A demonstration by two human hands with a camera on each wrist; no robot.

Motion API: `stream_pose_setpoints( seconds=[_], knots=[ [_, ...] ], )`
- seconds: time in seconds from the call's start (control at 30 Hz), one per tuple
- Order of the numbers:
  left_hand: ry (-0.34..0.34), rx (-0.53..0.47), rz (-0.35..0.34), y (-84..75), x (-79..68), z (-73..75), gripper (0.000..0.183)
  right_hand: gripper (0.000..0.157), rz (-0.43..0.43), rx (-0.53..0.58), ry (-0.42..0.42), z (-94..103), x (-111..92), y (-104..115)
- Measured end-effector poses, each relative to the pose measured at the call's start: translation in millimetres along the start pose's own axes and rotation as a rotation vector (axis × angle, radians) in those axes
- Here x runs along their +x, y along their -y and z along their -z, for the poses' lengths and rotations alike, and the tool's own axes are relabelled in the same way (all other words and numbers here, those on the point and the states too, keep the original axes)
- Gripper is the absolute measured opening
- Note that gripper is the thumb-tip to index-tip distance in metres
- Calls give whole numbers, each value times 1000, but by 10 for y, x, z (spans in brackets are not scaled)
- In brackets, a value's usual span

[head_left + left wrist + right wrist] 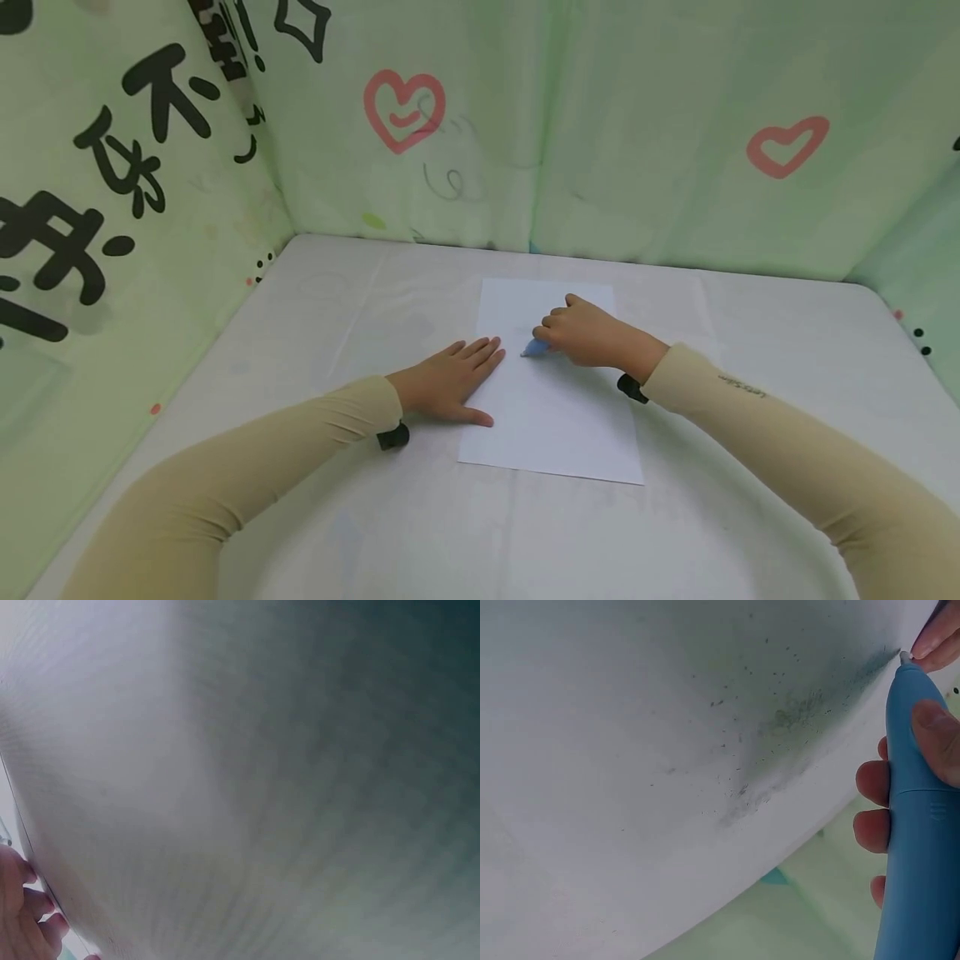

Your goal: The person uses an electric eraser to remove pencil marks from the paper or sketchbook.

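Note:
A blank-looking white sheet of paper (555,437) lies on the table. Flat over its left edge rests my left hand (450,382), with fingers straight and thumb spread. My right hand (592,335) grips a thick blue, pen-shaped electric eraser (919,855) over the upper middle of the sheet. In the right wrist view its thin pale tip meets the white surface, beside the left hand's fingertips (937,641). The thumb lies along the eraser's body and the other fingers curl round its far side. Only a few fingers (34,922) show in the left wrist view.
A white cloth covers the table (360,517). Pale green curtains (637,150) with hearts and black lettering stand behind it and at both sides. Dark specks and grey smudges (780,720) show near the eraser in the right wrist view. Each wrist wears a small black camera.

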State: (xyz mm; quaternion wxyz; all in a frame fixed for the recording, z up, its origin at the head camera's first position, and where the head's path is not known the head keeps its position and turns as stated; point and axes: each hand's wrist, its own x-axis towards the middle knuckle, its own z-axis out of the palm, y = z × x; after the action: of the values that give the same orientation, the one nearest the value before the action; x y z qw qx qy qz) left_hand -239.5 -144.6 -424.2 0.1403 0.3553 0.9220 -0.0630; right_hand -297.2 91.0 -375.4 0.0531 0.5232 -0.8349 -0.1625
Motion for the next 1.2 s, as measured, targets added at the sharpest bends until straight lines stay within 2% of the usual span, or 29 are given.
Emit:
stream_pose_setpoints(
  seconds=[0.57,0.83,1.2],
  knots=[
    [7,9,8,-19,-3,2,101,15,15,-36,25,-8,4,-9],
    [-11,7,-5,13,3,-20,101,16,20,-27,23,22,36,-18],
    [1,-4,-12,5,-7,10,101,15,35,-23,60,34,59,-23]
  ],
)
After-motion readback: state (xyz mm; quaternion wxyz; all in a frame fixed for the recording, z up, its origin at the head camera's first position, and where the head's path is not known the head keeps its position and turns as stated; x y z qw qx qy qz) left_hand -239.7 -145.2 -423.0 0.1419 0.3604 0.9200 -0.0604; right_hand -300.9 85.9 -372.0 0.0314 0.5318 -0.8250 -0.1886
